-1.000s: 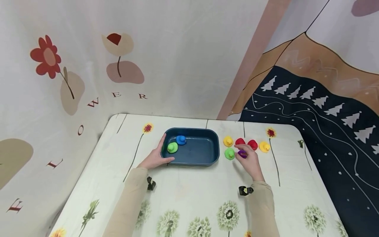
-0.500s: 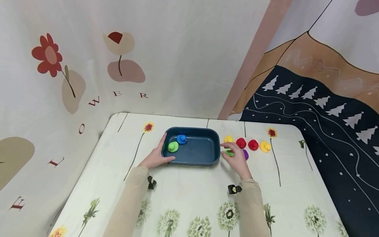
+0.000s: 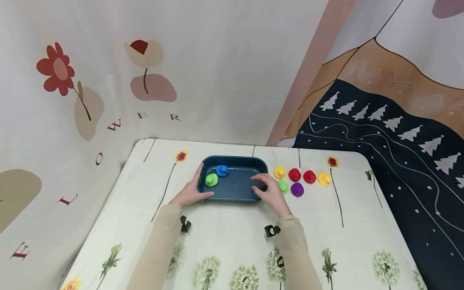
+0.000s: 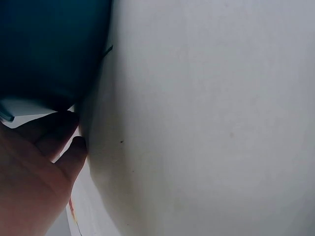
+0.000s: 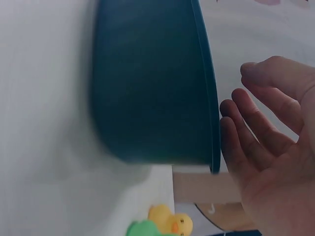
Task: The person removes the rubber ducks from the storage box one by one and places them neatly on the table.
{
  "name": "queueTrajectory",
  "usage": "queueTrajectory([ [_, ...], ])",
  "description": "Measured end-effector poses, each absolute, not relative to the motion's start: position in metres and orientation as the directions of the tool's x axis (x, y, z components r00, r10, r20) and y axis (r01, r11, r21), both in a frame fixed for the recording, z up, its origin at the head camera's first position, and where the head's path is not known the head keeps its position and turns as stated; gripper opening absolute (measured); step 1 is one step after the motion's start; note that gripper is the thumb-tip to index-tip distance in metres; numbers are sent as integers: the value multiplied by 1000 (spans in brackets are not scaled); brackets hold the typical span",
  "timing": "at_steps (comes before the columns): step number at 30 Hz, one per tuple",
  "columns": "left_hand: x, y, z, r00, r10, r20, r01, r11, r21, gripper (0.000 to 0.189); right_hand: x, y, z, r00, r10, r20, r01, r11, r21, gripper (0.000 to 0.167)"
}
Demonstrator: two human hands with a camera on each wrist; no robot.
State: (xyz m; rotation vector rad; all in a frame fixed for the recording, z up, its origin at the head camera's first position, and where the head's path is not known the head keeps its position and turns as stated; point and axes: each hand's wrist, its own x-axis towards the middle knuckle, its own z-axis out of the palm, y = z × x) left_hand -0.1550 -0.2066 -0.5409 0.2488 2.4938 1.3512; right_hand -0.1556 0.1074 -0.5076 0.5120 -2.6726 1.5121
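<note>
My left hand point(image 3: 190, 192) holds a dark blue rectangular tray point(image 3: 233, 185) at its left end, thumb at the front wall and fingers along the left side. Inside the tray lie a green toy duck point(image 3: 211, 180) and a blue toy duck point(image 3: 222, 170). Over the tray's right end hovers my right hand point(image 3: 271, 193), thumb and fingers apart with nothing between them. The right wrist view shows that hand point(image 5: 275, 142) beside the tray's rim point(image 5: 209, 78). Just right of it sits another green duck point(image 3: 284, 186), partly hidden by the hand.
Right of the tray are a yellow duck point(image 3: 280, 172), two red ducks point(image 3: 295, 175), a purple duck point(image 3: 297, 189) and a second yellow duck point(image 3: 324, 179). They rest on a white flower-printed tablecloth point(image 3: 224, 229). Printed curtains point(image 3: 217, 80) hang behind the table.
My right hand has moved left from the purple duck, past the green one, to the tray's right end. The ducks keep their places. My left hand and the tray have stayed put.
</note>
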Motion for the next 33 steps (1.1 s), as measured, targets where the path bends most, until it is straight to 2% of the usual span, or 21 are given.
queueTrajectory([
  [17, -156, -207, -544, -947, 271, -172, 5, 547, 837, 109, -163, 65, -519, -902, -400, 162, -352, 466, -811, 28],
  [33, -156, -206, -543, -945, 281, -166, 13, 540, 841, 109, -175, 29, -510, -870, -482, 106, -342, 435, -833, 29],
])
